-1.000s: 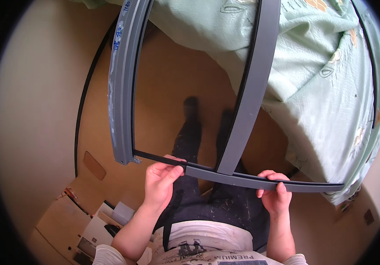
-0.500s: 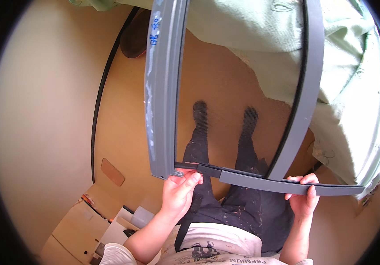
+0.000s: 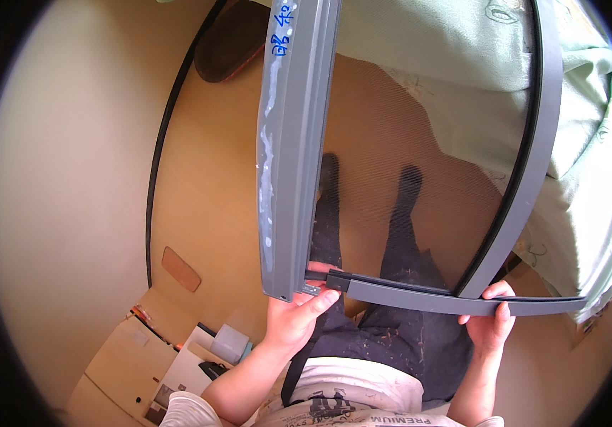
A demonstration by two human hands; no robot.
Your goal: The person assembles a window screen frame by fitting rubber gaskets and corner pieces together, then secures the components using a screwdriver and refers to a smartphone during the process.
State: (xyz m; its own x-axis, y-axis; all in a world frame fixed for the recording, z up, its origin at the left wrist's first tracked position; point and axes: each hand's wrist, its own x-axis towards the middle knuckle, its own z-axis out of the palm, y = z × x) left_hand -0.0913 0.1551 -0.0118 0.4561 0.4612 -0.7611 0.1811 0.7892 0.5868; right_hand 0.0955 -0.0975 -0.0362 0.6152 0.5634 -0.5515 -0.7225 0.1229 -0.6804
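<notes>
A grey window-screen frame with fine dark mesh stands before me. Its wide left upright bears blue handwriting and white smears. A second grey upright, edged in black, meets the curved-looking bottom rail near my right hand. My left hand is closed around the lower left corner, thumb in front and fingers behind, at a dark end piece of the rail. A small metal bit shows beside the thumb. My right hand pinches the rail's right part between thumb and fingers.
Pale green patterned cloth hangs at the upper right. A dark oval mat lies at the upper left, near a black cord-like strip. At the lower left are a white cabinet and a clear box.
Both uprights have shifted right along the bottom rail, and the gap at the left corner is narrower. My left hand moved slightly right and down; my right hand stayed almost still.
</notes>
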